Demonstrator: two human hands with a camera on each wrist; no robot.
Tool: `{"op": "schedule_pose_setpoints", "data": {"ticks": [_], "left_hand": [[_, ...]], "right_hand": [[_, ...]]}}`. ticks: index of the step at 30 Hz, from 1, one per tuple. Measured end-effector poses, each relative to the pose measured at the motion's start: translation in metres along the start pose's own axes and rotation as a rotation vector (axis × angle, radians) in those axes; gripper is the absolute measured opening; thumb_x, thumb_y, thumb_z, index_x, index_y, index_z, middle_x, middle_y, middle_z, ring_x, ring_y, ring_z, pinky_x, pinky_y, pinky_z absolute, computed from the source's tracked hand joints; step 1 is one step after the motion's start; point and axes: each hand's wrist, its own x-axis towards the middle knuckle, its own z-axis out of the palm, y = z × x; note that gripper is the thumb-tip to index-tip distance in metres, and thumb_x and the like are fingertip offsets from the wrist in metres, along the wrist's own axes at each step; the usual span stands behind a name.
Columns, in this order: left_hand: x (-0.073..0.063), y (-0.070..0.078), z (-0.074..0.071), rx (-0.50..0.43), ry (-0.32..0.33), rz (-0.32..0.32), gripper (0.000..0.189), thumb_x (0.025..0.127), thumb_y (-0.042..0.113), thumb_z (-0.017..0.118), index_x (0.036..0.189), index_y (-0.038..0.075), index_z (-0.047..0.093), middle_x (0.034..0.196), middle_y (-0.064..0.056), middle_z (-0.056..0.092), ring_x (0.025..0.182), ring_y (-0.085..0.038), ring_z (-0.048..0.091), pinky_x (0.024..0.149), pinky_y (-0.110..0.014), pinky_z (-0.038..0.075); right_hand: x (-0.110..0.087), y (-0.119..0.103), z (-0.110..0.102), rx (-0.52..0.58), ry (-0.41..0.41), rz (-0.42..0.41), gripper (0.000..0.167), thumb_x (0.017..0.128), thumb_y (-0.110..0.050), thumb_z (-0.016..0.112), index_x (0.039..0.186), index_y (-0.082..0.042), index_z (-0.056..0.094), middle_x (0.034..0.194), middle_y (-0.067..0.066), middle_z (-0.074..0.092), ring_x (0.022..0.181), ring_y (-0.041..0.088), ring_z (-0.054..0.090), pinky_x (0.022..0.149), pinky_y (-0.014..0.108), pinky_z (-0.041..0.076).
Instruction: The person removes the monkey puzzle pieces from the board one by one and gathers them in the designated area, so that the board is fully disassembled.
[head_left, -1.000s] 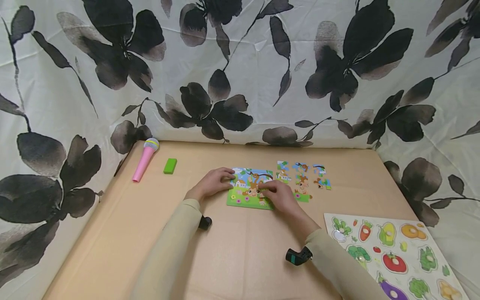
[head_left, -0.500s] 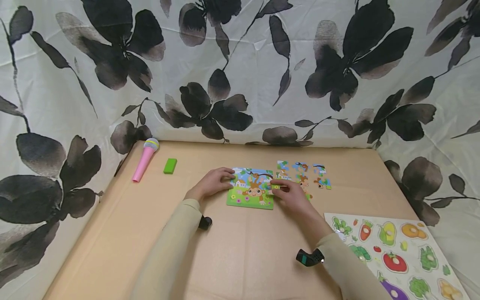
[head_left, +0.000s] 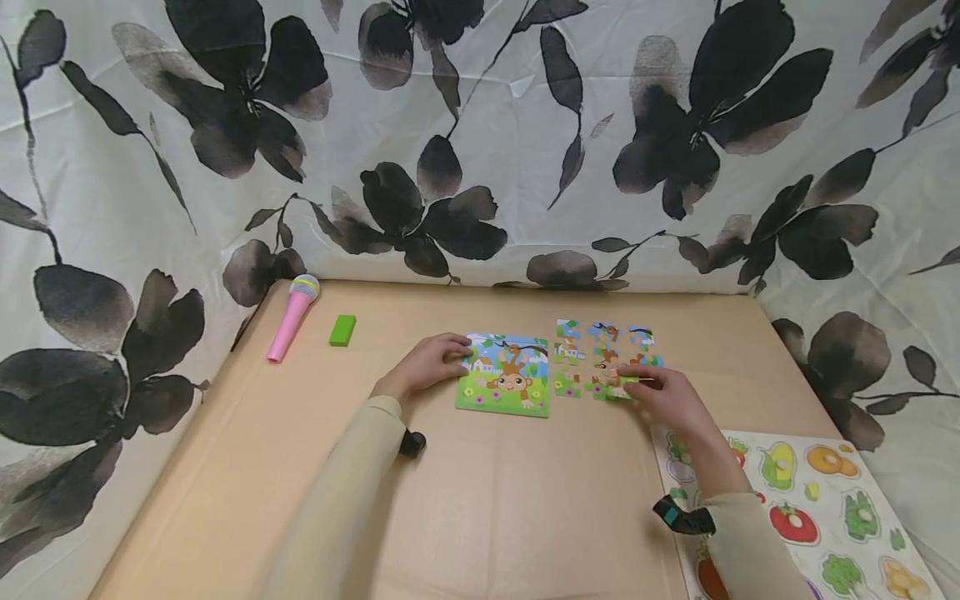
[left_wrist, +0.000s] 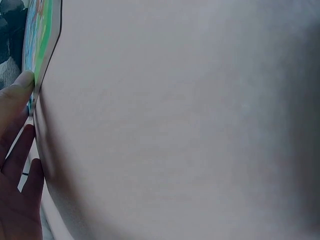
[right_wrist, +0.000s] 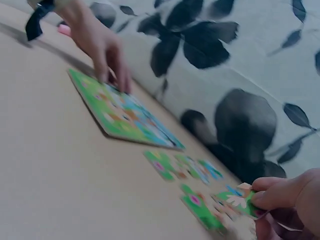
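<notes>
My left hand (head_left: 427,365) rests at the left edge of a monkey picture puzzle board (head_left: 487,402). In the left wrist view its thumb touches the board's edge, the other fingers lying fairly straight beside it. Between thumb and fingers, my right hand (head_left: 671,402) pinches a green puzzle piece (right_wrist: 239,201) with a white hand-like shape on it. It is over the right end of the loose puzzle pieces (head_left: 567,352), which lie in separated rows right of the board. My right fingers hide part of the held piece.
A white vegetable board (head_left: 821,487) lies at the front right, partly under my right forearm. A pink toy microphone (head_left: 287,332) and a green block (head_left: 342,331) lie at the back left. Floral fabric (head_left: 517,208) hangs behind the table (head_left: 487,500).
My right hand has moved right, from over the monkey board to the loose pieces, carrying the puzzle piece. My left hand has stayed at the board's left edge.
</notes>
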Motion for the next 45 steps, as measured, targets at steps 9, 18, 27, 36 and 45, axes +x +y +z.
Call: {"op": "schedule_pose_setpoints", "data": {"ticks": [9, 18, 27, 36, 45], "left_hand": [[0.000, -0.001, 0.000, 0.002, -0.005, 0.003, 0.039, 0.090, 0.021, 0.072, 0.124, 0.003, 0.066, 0.138, -0.008, 0.054, 0.133, -0.026, 0.045, 0.114, -0.040, 0.032], [-0.001, 0.002, -0.001, -0.001, -0.005, -0.008, 0.039, 0.090, 0.019, 0.072, 0.125, 0.003, 0.066, 0.139, -0.009, 0.054, 0.134, -0.027, 0.044, 0.114, -0.041, 0.032], [-0.001, 0.003, -0.002, -0.013, -0.006, -0.012, 0.039, 0.090, 0.019, 0.072, 0.125, 0.002, 0.066, 0.139, -0.009, 0.054, 0.134, -0.027, 0.044, 0.115, -0.043, 0.031], [-0.001, 0.002, -0.001, -0.013, -0.010, -0.021, 0.040, 0.089, 0.020, 0.073, 0.125, 0.003, 0.066, 0.139, -0.007, 0.054, 0.134, -0.026, 0.044, 0.115, -0.040, 0.031], [-0.001, 0.003, -0.002, -0.015, -0.010, -0.016, 0.040, 0.090, 0.020, 0.072, 0.125, 0.003, 0.066, 0.140, -0.008, 0.053, 0.135, -0.027, 0.043, 0.115, -0.041, 0.031]], "right_hand": [[-0.012, 0.021, -0.033, -0.125, -0.005, 0.073, 0.037, 0.100, -0.017, 0.056, 0.134, -0.003, 0.058, 0.135, 0.025, 0.052, 0.117, 0.037, 0.052, 0.082, 0.036, 0.049], [-0.008, 0.024, -0.035, -0.188, -0.018, 0.100, 0.036, 0.099, -0.016, 0.057, 0.132, -0.002, 0.059, 0.126, 0.025, 0.057, 0.111, 0.036, 0.054, 0.082, 0.040, 0.047], [-0.001, 0.031, -0.032, -0.170, -0.011, 0.054, 0.033, 0.099, -0.010, 0.055, 0.130, 0.002, 0.059, 0.110, 0.020, 0.061, 0.079, 0.023, 0.051, 0.059, 0.031, 0.046], [0.001, 0.030, -0.029, -0.228, -0.003, 0.022, 0.030, 0.098, -0.007, 0.056, 0.126, 0.002, 0.062, 0.113, 0.022, 0.060, 0.090, 0.028, 0.053, 0.066, 0.032, 0.046], [0.003, 0.034, -0.028, -0.291, 0.002, -0.020, 0.029, 0.096, -0.004, 0.058, 0.123, 0.002, 0.064, 0.120, 0.026, 0.060, 0.095, 0.031, 0.058, 0.072, 0.034, 0.047]]}}
